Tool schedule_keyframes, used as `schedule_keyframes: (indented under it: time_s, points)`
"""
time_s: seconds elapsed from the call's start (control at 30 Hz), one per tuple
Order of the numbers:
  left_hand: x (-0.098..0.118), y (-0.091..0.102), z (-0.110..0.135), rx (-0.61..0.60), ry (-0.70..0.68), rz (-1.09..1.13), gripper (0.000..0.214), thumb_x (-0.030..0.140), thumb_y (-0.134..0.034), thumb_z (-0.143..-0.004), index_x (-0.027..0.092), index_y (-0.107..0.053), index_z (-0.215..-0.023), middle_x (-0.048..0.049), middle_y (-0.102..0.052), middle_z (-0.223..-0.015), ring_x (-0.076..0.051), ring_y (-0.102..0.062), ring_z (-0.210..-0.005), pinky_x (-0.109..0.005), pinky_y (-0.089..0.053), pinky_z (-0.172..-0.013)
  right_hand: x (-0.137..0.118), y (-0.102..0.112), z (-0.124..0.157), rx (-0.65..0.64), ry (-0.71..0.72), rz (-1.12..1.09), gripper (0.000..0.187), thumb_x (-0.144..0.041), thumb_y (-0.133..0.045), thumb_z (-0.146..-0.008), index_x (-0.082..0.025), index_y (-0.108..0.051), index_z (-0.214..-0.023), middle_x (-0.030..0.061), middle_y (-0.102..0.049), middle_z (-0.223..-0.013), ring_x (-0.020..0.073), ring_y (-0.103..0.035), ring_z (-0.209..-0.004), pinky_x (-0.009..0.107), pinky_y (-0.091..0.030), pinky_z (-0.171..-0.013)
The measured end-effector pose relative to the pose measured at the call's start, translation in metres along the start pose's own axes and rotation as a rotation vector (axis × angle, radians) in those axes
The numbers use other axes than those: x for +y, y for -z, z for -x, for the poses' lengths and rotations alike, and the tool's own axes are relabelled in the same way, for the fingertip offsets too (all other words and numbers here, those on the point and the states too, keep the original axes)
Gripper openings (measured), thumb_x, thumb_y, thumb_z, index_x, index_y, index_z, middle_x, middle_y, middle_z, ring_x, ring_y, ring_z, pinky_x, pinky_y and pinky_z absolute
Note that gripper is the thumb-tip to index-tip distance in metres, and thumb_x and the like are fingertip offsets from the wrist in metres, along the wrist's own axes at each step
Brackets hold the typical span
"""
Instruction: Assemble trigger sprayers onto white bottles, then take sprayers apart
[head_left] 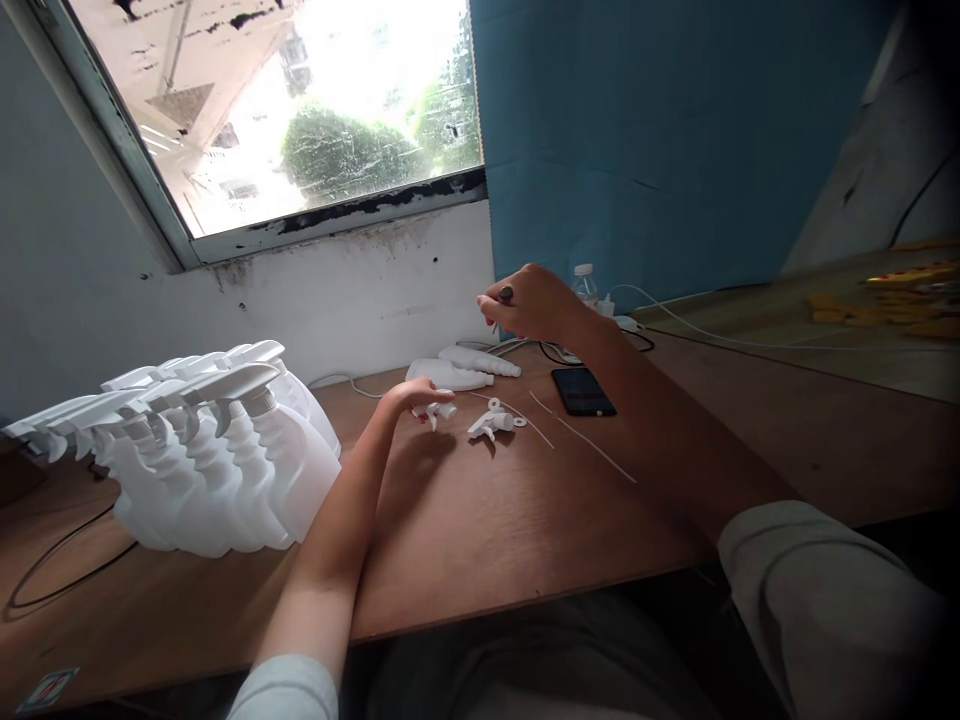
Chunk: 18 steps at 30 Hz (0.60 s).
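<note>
My left hand (pixel 415 396) hovers low over the wooden table (pixel 465 530), fingers curled round a white spray trigger head (pixel 437 411). A second trigger head (pixel 491 423) lies just right of it. My right hand (pixel 525 303) is raised above the table near the wall, fingers pinched on a thin white dip tube (pixel 496 325). Two empty white bottles (pixel 461 370) lie on their sides below that hand. Two loose thin tubes (pixel 592 447) lie on the table to the right.
Several assembled white spray bottles (pixel 202 450) stand crowded at the left. A black phone (pixel 583 390) lies right of the parts. A small water bottle (pixel 585 285) and white cables sit by the blue curtain (pixel 675 150). A black cable trails at the far left.
</note>
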<state>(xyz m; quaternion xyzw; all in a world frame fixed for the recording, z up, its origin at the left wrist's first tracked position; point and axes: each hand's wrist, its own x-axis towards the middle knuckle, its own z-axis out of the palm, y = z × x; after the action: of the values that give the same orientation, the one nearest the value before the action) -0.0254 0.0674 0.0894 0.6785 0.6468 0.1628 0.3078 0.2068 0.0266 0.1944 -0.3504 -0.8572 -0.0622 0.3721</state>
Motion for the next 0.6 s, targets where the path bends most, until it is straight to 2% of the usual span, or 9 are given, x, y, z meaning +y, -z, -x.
schedule_keyframes:
  time_s: [0.13,0.27,0.37,0.5,0.6]
  points:
    - [-0.007,-0.003,-0.01,-0.105,0.023,0.124,0.027,0.038,-0.076,-0.067,0.014,-0.065,-0.059,-0.0049,-0.063,-0.052,-0.013,-0.059,-0.043,-0.022,-0.048,-0.045,-0.001,0.002,0.001,-0.009,-0.06,-0.009,0.038,-0.027,-0.048,-0.088,-0.018,-0.059,-0.053,0.0038,-0.051,-0.045,0.0135,-0.043,-0.044,0.029,-0.036,-0.052]
    - [-0.005,-0.004,-0.01,-0.204,-0.048,0.28,0.022,0.034,-0.075,-0.071,0.012,-0.07,-0.071,-0.0066,-0.069,-0.066,-0.014,-0.065,-0.059,-0.024,-0.054,-0.06,0.001,0.002,0.001,-0.032,-0.069,-0.019,0.038,-0.028,-0.046,-0.089,-0.018,-0.059,-0.054,0.0027,-0.052,-0.045,0.0124,-0.042,-0.041,0.029,-0.038,-0.053]
    - [0.004,-0.004,-0.002,-0.278,-0.082,0.3,0.031,0.036,-0.079,-0.068,0.011,-0.072,-0.084,-0.009,-0.072,-0.08,-0.017,-0.067,-0.073,-0.026,-0.055,-0.071,0.003,0.0,0.0,-0.058,-0.062,-0.007,0.039,-0.027,-0.046,-0.09,-0.017,-0.06,-0.055,0.0026,-0.054,-0.046,0.012,-0.043,-0.04,0.028,-0.037,-0.052]
    - [0.015,-0.001,0.01,-0.4,-0.156,0.292,0.046,0.042,-0.08,-0.069,0.017,-0.069,-0.106,-0.0097,-0.068,-0.115,-0.021,-0.065,-0.102,-0.027,-0.052,-0.089,0.004,-0.002,-0.001,-0.099,-0.059,0.009,0.037,-0.026,-0.047,-0.091,-0.016,-0.062,-0.057,0.0048,-0.057,-0.047,0.0127,-0.044,-0.04,0.03,-0.036,-0.051]
    - [0.022,0.003,0.017,-0.415,-0.191,0.238,0.05,0.044,-0.077,-0.071,0.019,-0.066,-0.113,-0.0102,-0.063,-0.126,-0.022,-0.062,-0.11,-0.028,-0.051,-0.09,0.003,-0.002,-0.002,-0.123,-0.048,0.014,0.037,-0.025,-0.047,-0.091,-0.014,-0.062,-0.06,0.007,-0.058,-0.048,0.0133,-0.045,-0.041,0.031,-0.036,-0.054]
